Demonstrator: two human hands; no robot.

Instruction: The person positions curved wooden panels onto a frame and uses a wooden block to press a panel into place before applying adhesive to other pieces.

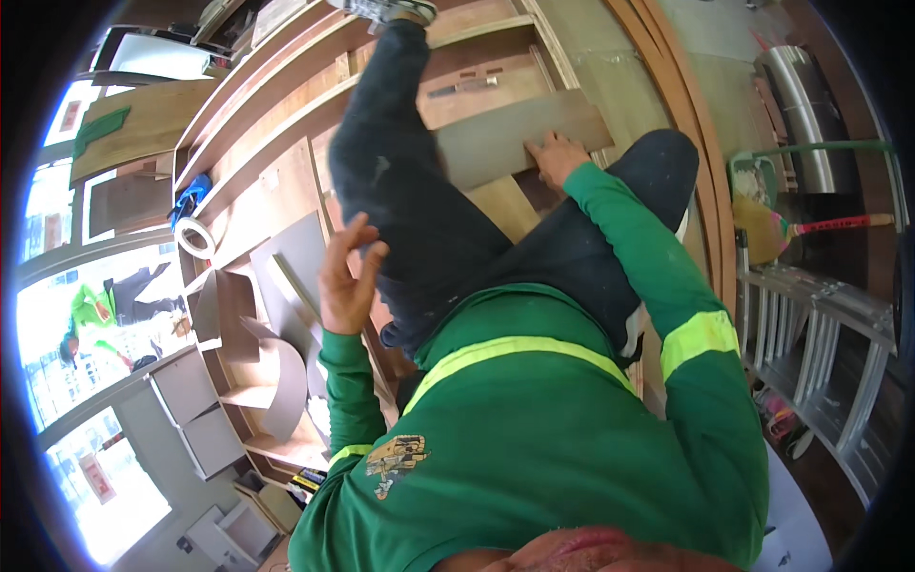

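Observation:
My right hand (558, 160) rests with spread fingers on a flat grey panel (491, 141), which lies across the wooden framework (505, 57) between my legs. My left hand (351, 276) is raised beside my left thigh, fingers loosely bent and apart, with nothing visible held in it. Beyond the panel, a thin hand tool with a narrow blade (462, 87) lies inside a wooden compartment; its exact kind is unclear. Left of my left hand, a grey board (291, 257) and a narrow light strip (295, 291) lean over the framework.
On the left are a white tape roll (194, 238), curved brown sheet pieces (284, 391) and a blue item (191, 198). A metal ladder (810, 305) and a shiny cylinder (803, 105) stand at right. Another person in green (93, 307) shows far left.

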